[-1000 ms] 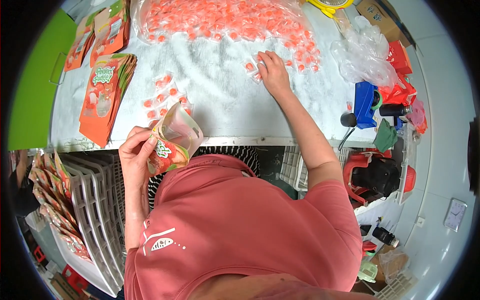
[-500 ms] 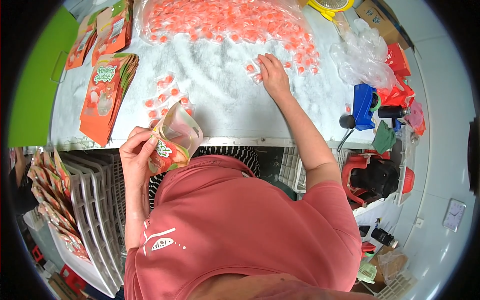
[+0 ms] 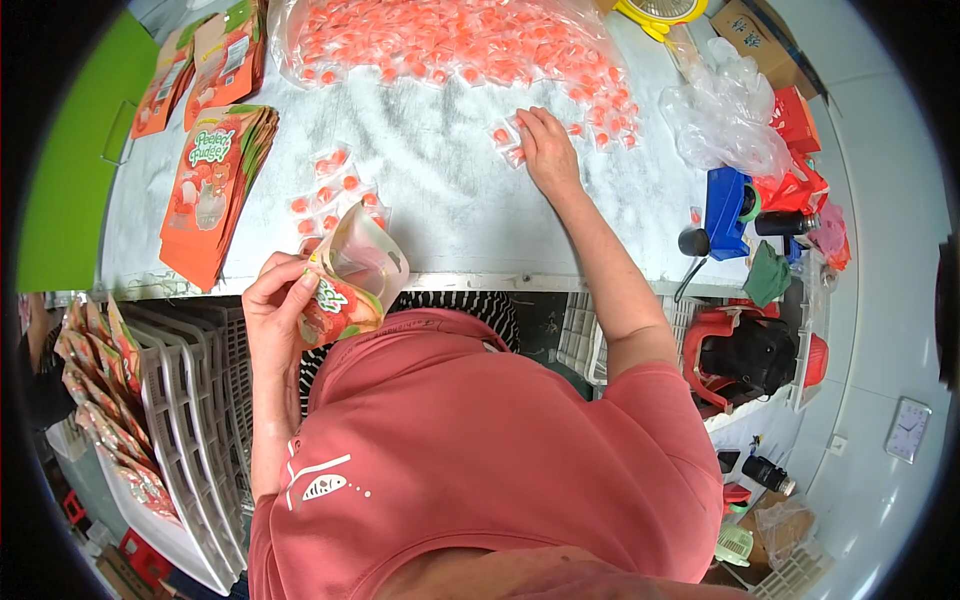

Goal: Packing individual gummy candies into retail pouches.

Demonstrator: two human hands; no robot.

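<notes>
My left hand (image 3: 275, 298) pinches the rim of an orange-and-green stand-up pouch (image 3: 342, 308). The pouch is tilted above the table's front edge, its mouth gaping toward the upper right; its bottom is hidden. Farther off, my right hand (image 3: 548, 150) lies palm down on the table, fingers stretched forward and slightly apart. Clear-wrapped red candies (image 3: 502, 136) touch the left side of that hand, and what lies under its palm is hidden. Just beyond the pouch sits a small group of the same wrapped candies (image 3: 327, 194).
A large heap of wrapped candies (image 3: 450, 40) on clear plastic covers the far table. Stacks of flat pouches (image 3: 205, 190) lie at left. Grey crates (image 3: 190, 400) with filled pouches (image 3: 110, 400) stand lower left. At right are crumpled plastic bags (image 3: 725, 110), a blue holder (image 3: 727, 212) and a black bottle (image 3: 785, 223).
The pouch and my left hand have shifted very slightly to the right. My right hand stays in nearly the same spot beside the candies.
</notes>
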